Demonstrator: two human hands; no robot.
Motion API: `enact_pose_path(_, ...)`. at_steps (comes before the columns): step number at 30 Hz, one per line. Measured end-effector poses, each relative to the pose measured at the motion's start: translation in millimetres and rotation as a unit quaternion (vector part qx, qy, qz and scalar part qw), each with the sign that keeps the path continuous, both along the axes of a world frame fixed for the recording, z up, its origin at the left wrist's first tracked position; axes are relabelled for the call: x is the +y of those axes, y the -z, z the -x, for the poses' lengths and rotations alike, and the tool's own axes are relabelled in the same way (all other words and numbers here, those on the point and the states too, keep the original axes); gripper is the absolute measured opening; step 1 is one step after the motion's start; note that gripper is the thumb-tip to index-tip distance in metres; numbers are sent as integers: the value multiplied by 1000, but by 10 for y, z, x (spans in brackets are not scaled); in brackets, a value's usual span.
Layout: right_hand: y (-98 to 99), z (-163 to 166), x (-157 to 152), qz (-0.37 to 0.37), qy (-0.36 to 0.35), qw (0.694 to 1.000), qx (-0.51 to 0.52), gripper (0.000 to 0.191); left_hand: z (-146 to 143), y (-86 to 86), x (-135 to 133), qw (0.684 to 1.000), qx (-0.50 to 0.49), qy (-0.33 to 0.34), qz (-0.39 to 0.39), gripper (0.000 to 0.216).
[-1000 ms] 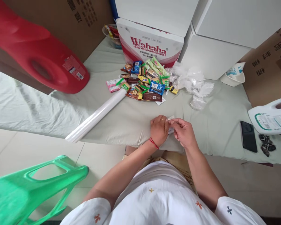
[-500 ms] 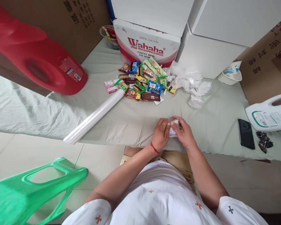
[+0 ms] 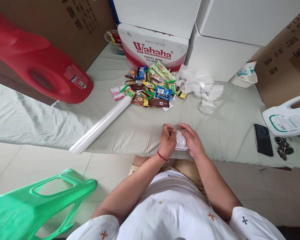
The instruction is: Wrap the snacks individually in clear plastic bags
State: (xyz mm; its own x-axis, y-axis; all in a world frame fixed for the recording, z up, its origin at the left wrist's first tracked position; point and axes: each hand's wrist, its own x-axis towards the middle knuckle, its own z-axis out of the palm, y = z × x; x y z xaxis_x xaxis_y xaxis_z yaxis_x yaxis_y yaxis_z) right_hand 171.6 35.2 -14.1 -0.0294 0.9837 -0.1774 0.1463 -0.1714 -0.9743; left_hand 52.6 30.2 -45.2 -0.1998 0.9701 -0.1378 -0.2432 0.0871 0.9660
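Observation:
A small, shiny, whitish packet of crinkled clear plastic [image 3: 181, 140] lies between my two hands at the front of the cloth-covered table [image 3: 130, 133]. My left hand [image 3: 168, 141], with a red cord on its wrist, has curled fingers and a thumb pinched at the packet's left edge. On the other side, my right hand [image 3: 193, 141] grips it between thumb and fingers. What is inside the packet cannot be made out. Beyond my hands lies a pile of wrapped snacks [image 3: 150, 86], with crumpled clear plastic bags [image 3: 200, 81] beside it.
A white plastic roll [image 3: 101, 125] lies left of my hands. A red jug [image 3: 55, 70] stands at left, a Wahaha box [image 3: 152, 50] behind the snacks. At right are paper cups [image 3: 245, 76], a phone [image 3: 263, 140], keys [image 3: 283, 147] and a white bottle [image 3: 287, 120]. A green stool [image 3: 47, 200] is below.
My hands have drawn slightly apart and show more of the packet between them. My left hand has shifted to its left edge. The view has moved slightly.

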Motion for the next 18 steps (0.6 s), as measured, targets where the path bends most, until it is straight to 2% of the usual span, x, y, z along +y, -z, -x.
enact_pose_path(3,-33,-175,-34,-138,-117,979,-92,33,34,-73,-24,998,-43,15,34,23)
enact_pose_path(5,-72,-310,-69,-182,-195,958,-109,34,58,-131,-63,993,-83,45,70,26)
enact_pose_path(7,-108,-454,-103,-180,-269,941,-102,41,84,-186,-104,983,-124,70,112,31)
enact_pose_path(10,-122,-636,-137,-128,-358,922,-79,77,127,-248,-134,960,-161,111,199,41)
enact_pose_path(12,-91,-697,-146,-87,-353,930,-50,80,153,-280,-125,940,-175,155,246,44)
enact_pose_path(15,-5,-692,-150,-42,-290,956,-9,54,179,-336,-98,922,-189,202,272,39)
enact_pose_path(18,73,-646,-164,-35,-277,960,-1,38,202,-405,-95,923,-184,198,274,33)
